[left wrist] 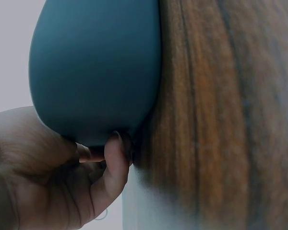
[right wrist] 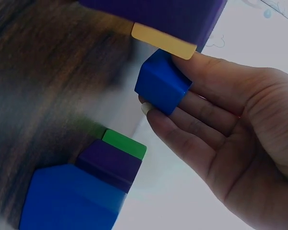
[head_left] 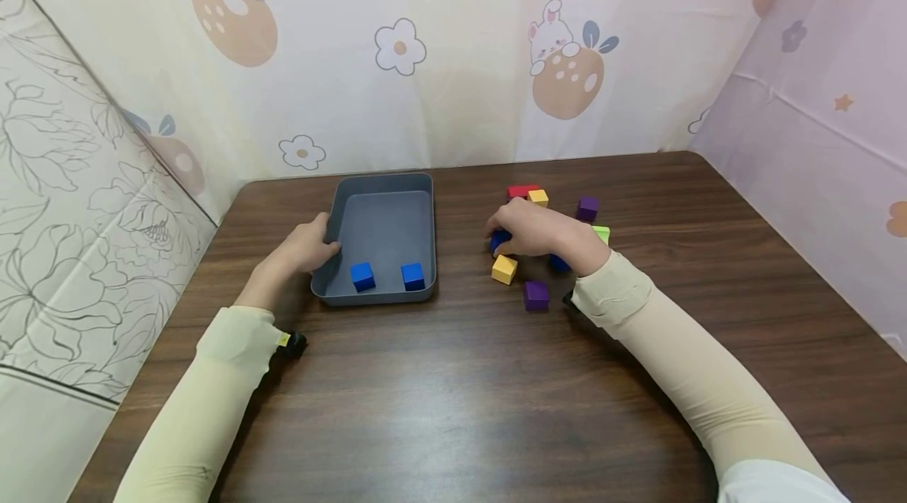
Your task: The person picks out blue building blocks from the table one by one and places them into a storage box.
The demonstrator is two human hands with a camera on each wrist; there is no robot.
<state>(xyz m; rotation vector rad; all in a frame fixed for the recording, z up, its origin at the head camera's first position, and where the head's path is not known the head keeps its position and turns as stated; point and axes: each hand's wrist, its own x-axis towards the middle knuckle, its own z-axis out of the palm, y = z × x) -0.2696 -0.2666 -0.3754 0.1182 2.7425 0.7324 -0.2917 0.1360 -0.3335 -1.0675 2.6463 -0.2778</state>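
Observation:
A shallow grey tray lies on the table with two blue blocks, a left one and a right one, near its front wall. My left hand grips the tray's left side, its thumb at the rim; the left wrist view shows a curled finger against the grey wall. To the right of the tray, my right hand pinches a blue block between thumb and fingers, down among the loose blocks. The hand partly covers that block in the head view.
Around the right hand lie a front yellow block, a near purple block, a far purple block, a green block, another blue block, a red block and a back yellow block. Patterned curtains border the wooden table.

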